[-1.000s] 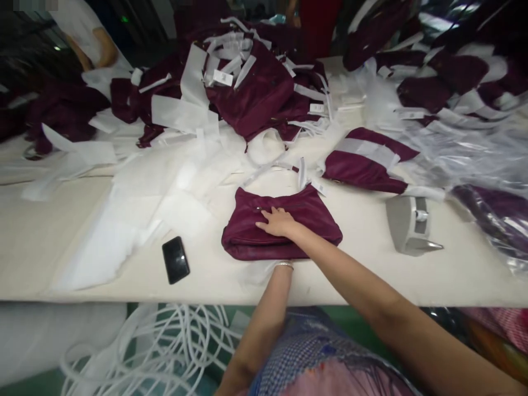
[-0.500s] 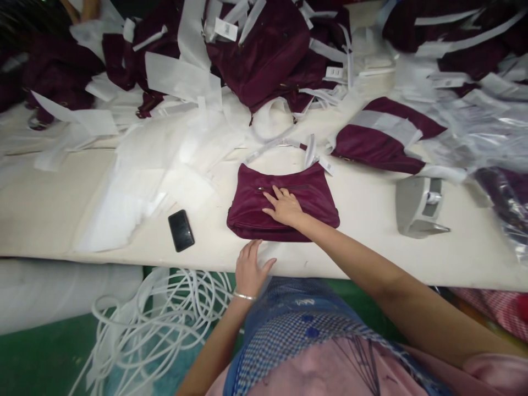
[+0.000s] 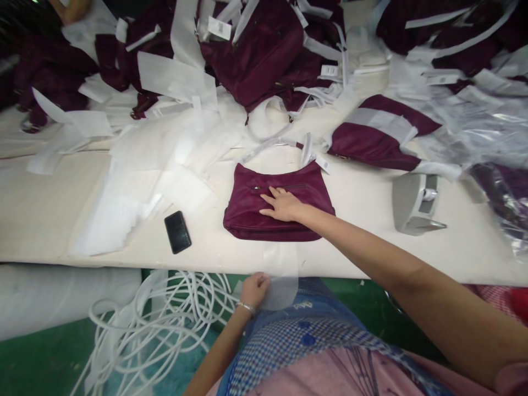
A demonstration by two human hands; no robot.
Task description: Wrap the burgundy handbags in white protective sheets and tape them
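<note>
A maroon handbag [image 3: 243, 212] lies flat on the white table, its wrapped handle [image 3: 270, 144] pointing away from me. My right hand [image 3: 284, 205] rests on the bag with fingers spread, just below its zipper [image 3: 280, 187]. Pinched at the table's front edge, my left hand [image 3: 256, 290] holds a thin translucent sheet [image 3: 282, 283]. The sheet reaches from the near side of the bag down over the edge, in front of my apron. A white paper tag [image 3: 323, 165] sits by the bag's upper right corner.
A black phone [image 3: 177, 232] and a stack of white sheets [image 3: 111, 209] lie to the left. At right stand a grey tape dispenser [image 3: 414, 204] and another maroon bag [image 3: 371, 140]. More bags [image 3: 264, 55] fill the back. White tubing [image 3: 160, 324] coils below the edge.
My left hand has moved down from the bag's near edge and closed on the translucent sheet, drawing it past the table edge. My right hand stays on the bag.
</note>
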